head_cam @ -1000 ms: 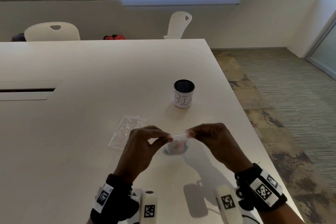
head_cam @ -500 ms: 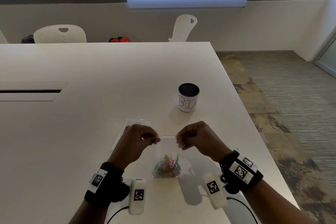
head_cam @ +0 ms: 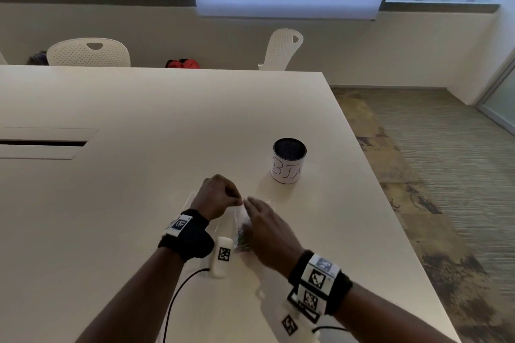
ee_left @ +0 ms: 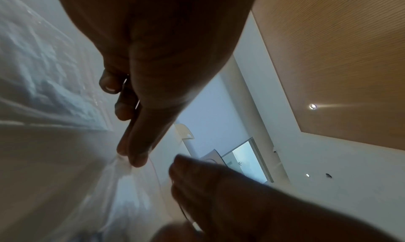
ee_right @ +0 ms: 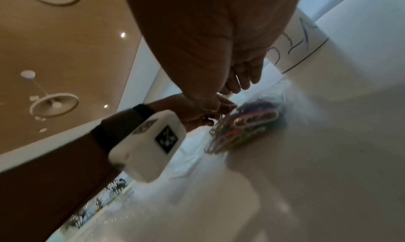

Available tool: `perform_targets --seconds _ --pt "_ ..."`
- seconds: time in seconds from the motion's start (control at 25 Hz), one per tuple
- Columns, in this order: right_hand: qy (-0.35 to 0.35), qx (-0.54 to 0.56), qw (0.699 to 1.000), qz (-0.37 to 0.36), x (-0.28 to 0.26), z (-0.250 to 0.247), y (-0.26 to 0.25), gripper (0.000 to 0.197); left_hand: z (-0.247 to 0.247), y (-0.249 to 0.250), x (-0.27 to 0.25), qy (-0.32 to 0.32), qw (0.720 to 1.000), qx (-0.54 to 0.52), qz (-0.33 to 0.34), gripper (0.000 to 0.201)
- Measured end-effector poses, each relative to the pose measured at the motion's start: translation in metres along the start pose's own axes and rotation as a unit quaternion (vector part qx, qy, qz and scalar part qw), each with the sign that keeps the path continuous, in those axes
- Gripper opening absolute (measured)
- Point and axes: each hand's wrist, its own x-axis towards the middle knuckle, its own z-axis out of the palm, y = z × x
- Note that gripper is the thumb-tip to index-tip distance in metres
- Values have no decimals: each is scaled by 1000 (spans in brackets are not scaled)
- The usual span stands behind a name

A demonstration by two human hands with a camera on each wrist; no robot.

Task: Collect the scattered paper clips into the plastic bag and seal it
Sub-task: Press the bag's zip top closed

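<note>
clear, crinkled plastic bag (head_cam: 239,218) lies on the smooth pale table (head_cam: 139,203), bright looped paper clips (ee_right: 245,126) bunched inside. left hand (head_cam: 216,198) pinches its top edge; right hand (head_cam: 263,227), fingers straight, rests over it.

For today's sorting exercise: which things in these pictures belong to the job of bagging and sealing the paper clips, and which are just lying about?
Part of the job:
- plastic bag, pinched at its top by the left hand
- coloured paper clips inside it
- right hand, fingers straight, over the bag

Just lying about:
- can marked BIN
- second clear bag under the left hand
- chairs
- table
</note>
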Motion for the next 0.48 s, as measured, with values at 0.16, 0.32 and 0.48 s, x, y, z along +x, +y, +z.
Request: perform_targets --seconds 0.16,0.32,0.48 --pt "-118 -81 989 41 4 31 12 62 -5 -4 7 6 1000 9 9 5" --pt "-130 -63 988 47 14 35 19 63 -9 -7 0 37 998 50 20 14" --pt "-128 -63 988 54 14 36 16 63 -9 -3 -26 42 995 86 41 17"
